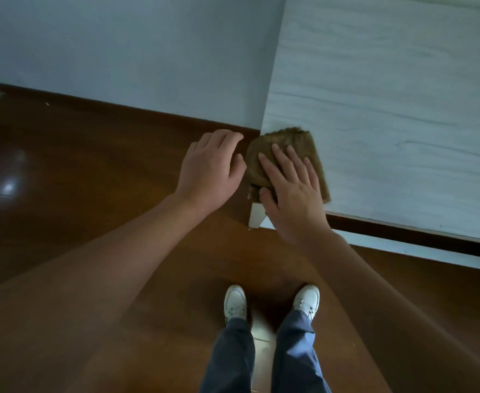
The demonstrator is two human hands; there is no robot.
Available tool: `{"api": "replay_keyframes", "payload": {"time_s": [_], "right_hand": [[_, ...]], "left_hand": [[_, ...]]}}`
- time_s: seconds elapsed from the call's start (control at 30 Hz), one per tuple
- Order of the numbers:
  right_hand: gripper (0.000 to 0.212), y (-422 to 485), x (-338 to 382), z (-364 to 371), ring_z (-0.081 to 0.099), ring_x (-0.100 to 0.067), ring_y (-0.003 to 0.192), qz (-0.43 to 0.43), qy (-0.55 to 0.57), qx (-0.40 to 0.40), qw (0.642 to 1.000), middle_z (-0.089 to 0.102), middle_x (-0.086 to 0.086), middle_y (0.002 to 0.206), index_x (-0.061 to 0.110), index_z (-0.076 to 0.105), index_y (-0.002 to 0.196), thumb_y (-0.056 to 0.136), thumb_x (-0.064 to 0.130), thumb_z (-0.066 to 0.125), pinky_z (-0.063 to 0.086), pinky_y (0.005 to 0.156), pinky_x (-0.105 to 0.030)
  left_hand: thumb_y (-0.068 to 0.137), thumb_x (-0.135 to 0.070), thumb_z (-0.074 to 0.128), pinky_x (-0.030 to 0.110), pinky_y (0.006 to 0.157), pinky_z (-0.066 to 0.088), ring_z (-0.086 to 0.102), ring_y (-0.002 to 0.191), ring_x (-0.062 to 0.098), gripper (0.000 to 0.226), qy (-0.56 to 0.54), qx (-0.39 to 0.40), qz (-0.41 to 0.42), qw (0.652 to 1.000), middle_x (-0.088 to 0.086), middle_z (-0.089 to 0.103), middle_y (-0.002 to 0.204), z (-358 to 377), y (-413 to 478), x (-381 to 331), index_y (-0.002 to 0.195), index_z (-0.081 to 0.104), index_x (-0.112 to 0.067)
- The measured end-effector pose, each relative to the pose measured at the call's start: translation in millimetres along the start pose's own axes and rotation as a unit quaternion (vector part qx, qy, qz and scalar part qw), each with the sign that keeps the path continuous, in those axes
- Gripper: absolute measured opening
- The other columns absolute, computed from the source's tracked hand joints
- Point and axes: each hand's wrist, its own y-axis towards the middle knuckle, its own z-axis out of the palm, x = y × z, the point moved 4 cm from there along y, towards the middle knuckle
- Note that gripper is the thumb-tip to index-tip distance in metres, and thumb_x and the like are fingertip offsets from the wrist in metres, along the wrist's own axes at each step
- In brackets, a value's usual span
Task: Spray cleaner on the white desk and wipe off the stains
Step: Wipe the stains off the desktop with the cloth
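Brown cloth (285, 146), folded, desk (389, 109) corner | R grip (292, 191) flat atop | L grip (212, 168) loose

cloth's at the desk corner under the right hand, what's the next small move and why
Probably slide the right hand and the brown cloth it presses flat inward across the white desk, away from the corner. The cloth partly overhangs the desk's edge, and the rest of the top lies beyond it.
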Motion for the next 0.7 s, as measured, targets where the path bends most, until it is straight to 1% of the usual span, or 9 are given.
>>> {"api": "replay_keyframes", "payload": {"time_s": [0.13, 0.23, 0.33, 0.4, 0.5, 0.6, 0.67, 0.7], "right_hand": [[0.058, -29.1, 0.4, 8.2, 0.001, -0.017, 0.157, 0.027, 0.006, -0.015, 0.999, 0.015, 0.004, 0.169, 0.031, 0.023, 0.16, 0.104, 0.042, 0.037, 0.0, 0.128, -0.044], [0.058, -43.4, -10.1, 5.6, 0.002, -0.015, 0.157, 0.06, 0.018, -0.041, 0.997, 0.016, 0.005, 0.169, 0.031, 0.025, 0.159, 0.104, 0.044, 0.035, 0.0, 0.128, -0.041], [0.06, -52.9, -33.1, -2.5, 0.002, -0.015, 0.157, 0.106, 0.011, -0.06, 0.992, 0.015, 0.005, 0.169, 0.03, 0.024, 0.16, 0.103, 0.045, 0.035, 0.0, 0.128, -0.04], [0.06, -58.6, -53.4, -10.4, 0.0, -0.015, 0.157, 0.135, 0.009, -0.064, 0.989, 0.013, 0.006, 0.17, 0.031, 0.022, 0.161, 0.103, 0.046, 0.031, 0.0, 0.127, -0.04], [0.06, -66.6, -84.1, -23.2, 0.001, -0.015, 0.157, 0.168, 0.017, -0.076, 0.983, 0.013, 0.005, 0.17, 0.03, 0.023, 0.161, 0.102, 0.043, 0.028, -0.001, 0.127, -0.039], [0.059, -77.4, -114.1, -33.3, 0.003, -0.017, 0.157, 0.211, 0.016, -0.094, 0.973, 0.015, 0.004, 0.169, 0.028, 0.024, 0.16, 0.103, 0.038, 0.034, -0.002, 0.126, -0.038], [0.058, -86.3, -133.4, -39.0, 0.003, -0.018, 0.157, 0.241, 0.011, -0.1, 0.965, 0.015, 0.004, 0.169, 0.029, 0.023, 0.16, 0.104, 0.038, 0.036, -0.002, 0.126, -0.038], [0.058, -90.8, -142.5, -42.1, 0.003, -0.017, 0.157, 0.252, 0.011, -0.102, 0.962, 0.015, 0.004, 0.169, 0.029, 0.023, 0.16, 0.104, 0.038, 0.036, -0.002, 0.126, -0.039]], "left_hand": [[0.104, -0.029, 0.046, 0.042, 0.109, 0.048, 0.053, 0.136, 0.024, 0.043, -0.006, 0.003, 0.002, 1.0, 0.006, 0.055, 0.147, 3.2, 0.2, -3.8, 0.143, 0.052, -0.013], [0.104, -0.03, 0.045, 0.041, 0.113, 0.044, 0.048, 0.14, 0.025, 0.043, -0.011, 0.001, 0.007, 1.0, 0.007, 0.053, 0.15, 8.4, 7.1, -15.4, 0.143, 0.052, -0.013], [0.105, -0.031, 0.046, 0.041, 0.114, 0.043, 0.046, 0.142, 0.026, 0.043, -0.029, 0.003, 0.016, 0.999, 0.008, 0.052, 0.15, 15.7, 15.2, -32.2, 0.143, 0.052, -0.012], [0.105, -0.031, 0.046, 0.041, 0.115, 0.042, 0.044, 0.144, 0.027, 0.044, -0.037, 0.012, 0.032, 0.999, 0.009, 0.049, 0.153, 21.3, 18.5, -45.1, 0.144, 0.051, -0.012], [0.104, -0.031, 0.047, 0.044, 0.118, 0.038, 0.04, 0.147, 0.028, 0.045, -0.034, 0.034, 0.059, 0.997, 0.01, 0.046, 0.156, 32.0, 21.3, -62.7, 0.145, 0.05, -0.012], [0.104, -0.038, 0.044, 0.05, 0.125, 0.025, 0.034, 0.15, 0.029, 0.047, -0.01, 0.055, 0.058, 0.997, 0.01, 0.042, 0.157, 45.0, 24.7, -79.4, 0.145, 0.048, -0.016], [0.103, -0.042, 0.041, 0.056, 0.127, 0.015, 0.031, 0.151, 0.03, 0.048, 0.007, 0.057, 0.057, 0.997, 0.009, 0.041, 0.157, 52.1, 28.1, -93.4, 0.144, 0.048, -0.017], [0.103, -0.042, 0.04, 0.057, 0.128, 0.013, 0.03, 0.151, 0.031, 0.048, 0.008, 0.061, 0.063, 0.996, 0.01, 0.04, 0.158, 55.8, 29.9, -102.2, 0.144, 0.047, -0.017]]}}
